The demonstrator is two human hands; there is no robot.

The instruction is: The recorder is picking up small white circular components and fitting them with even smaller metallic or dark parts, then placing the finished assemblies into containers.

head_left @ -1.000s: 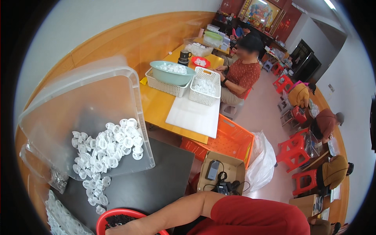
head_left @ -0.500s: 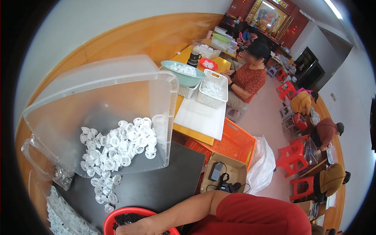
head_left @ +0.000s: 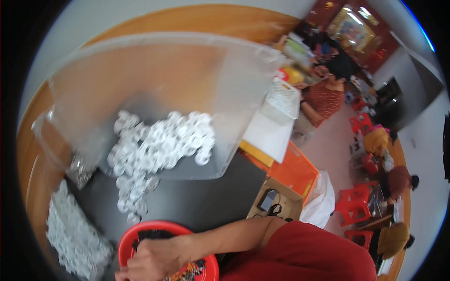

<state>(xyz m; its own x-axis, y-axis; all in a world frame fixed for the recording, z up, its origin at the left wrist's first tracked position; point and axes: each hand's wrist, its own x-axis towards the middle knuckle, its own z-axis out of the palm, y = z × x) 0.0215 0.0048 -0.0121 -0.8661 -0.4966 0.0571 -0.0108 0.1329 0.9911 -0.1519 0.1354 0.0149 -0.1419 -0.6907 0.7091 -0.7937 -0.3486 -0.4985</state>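
Observation:
At the lower edge my right hand (head_left: 152, 257) is over a red bowl (head_left: 205, 239), its fingers bent and drawn together. What the fingertips hold, if anything, is hidden and blurred. Small black pieces (head_left: 152, 234) lie inside the bowl, with orange and dark bits (head_left: 190, 270) beside the wrist. Beyond the bowl a translucent plastic tub (head_left: 201, 51) is tipped on its side. Small round white plastic parts (head_left: 161, 145) are heaped in it and spill over its lip onto the dark tabletop (head_left: 206, 199). My left hand is not in view.
A clear bag of white parts (head_left: 75, 234) lies at the left, below another bag of shiny pieces (head_left: 80, 169). To the right stand a cardboard box (head_left: 290, 203) with a black device, an orange crate (head_left: 296, 171) and a white sack (head_left: 323, 201). A person (head_left: 323, 100) sits beyond.
The view has shifted, bringing more of the red bowl and my right hand into the picture. My right hand's fingers now show bent, and orange bits in the bowl are visible.

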